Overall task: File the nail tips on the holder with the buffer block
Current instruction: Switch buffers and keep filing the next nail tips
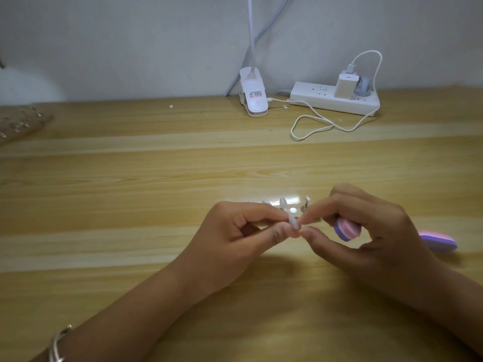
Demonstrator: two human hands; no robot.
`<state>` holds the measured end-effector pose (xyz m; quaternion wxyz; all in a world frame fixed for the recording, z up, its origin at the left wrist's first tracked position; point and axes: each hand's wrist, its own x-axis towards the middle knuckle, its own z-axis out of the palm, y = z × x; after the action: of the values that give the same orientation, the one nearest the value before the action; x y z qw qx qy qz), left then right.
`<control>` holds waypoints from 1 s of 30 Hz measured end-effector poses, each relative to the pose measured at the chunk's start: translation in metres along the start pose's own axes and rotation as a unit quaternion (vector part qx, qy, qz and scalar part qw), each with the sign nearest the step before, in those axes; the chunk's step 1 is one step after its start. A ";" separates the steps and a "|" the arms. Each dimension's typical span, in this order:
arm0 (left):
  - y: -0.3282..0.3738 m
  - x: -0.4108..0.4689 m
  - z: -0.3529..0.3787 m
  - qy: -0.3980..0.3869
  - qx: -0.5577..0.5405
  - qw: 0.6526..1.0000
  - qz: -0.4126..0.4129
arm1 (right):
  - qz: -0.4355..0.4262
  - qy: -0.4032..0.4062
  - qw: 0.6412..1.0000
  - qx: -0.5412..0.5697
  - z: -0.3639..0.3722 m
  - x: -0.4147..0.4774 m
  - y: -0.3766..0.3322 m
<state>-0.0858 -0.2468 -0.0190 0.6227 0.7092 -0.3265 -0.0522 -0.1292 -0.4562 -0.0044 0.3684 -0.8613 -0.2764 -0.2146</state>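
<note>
A pale, whitish nail tip (293, 222) is pinched between the thumb and forefinger of my left hand (235, 241). The forefinger and thumb tips of my right hand (366, 231) meet at the same nail tip, while its other fingers curl round a pink, white and purple buffer block (347, 229). The block's far end (439, 240) sticks out to the right of that hand. Just behind my fingers lies a shiny clear holder (286, 201) with a few more nail tips standing on it; my hands hide part of it.
On the wooden table (156, 178), a white clip lamp (253, 96) and a white power strip (334, 100) with a charger and looping cable (311, 126) stand by the wall. A brown board with small metal pieces (18, 124) lies at the far left.
</note>
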 end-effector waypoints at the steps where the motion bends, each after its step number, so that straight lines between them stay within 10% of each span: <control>1: 0.000 0.000 0.000 0.003 0.005 1.000 0.005 | 0.003 0.000 1.000 0.001 0.001 0.000 -0.001; 18: 0.001 -0.003 0.001 0.013 0.165 0.986 0.026 | 0.108 -0.005 0.993 0.036 0.014 -0.001 -0.007; 30: -0.001 -0.001 -0.001 0.012 0.049 0.998 -0.027 | 0.077 0.043 0.996 0.033 0.005 -0.002 -0.010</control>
<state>-0.0855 -0.2454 -0.0195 0.5895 0.7481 -0.3016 -0.0440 -0.1359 -0.4469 -0.0038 0.4240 -0.8572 -0.2000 -0.2131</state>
